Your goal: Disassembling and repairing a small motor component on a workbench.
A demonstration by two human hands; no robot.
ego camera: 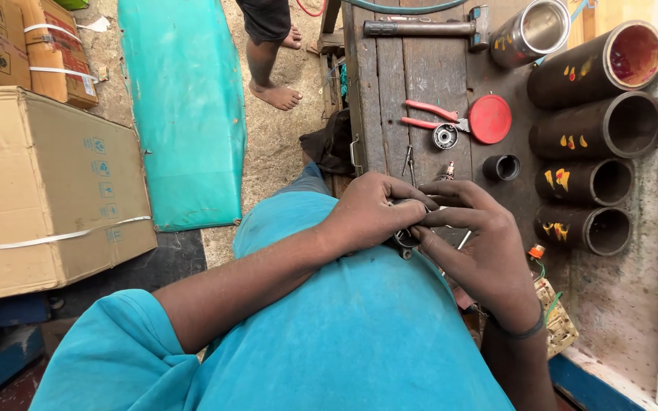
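My left hand [371, 211] and my right hand [481, 247] meet over the near edge of a dark wooden workbench [390, 84]. Together they grip a small round metal part [407, 237], mostly hidden by the fingers. My left hand wraps over its top; my right hand's fingers pinch it from the right side. My turquoise shirt [344, 327] fills the lower view.
On the bench lie red-handled pliers [432, 114], a red round lid [490, 119], a bearing [445, 136], a small black ring [502, 167], a hammer [428, 27] and several dark metal cylinders [595, 125]. Cardboard boxes [47, 183] and a teal sheet [180, 106] sit left. Another person's bare feet [277, 95] stand beyond.
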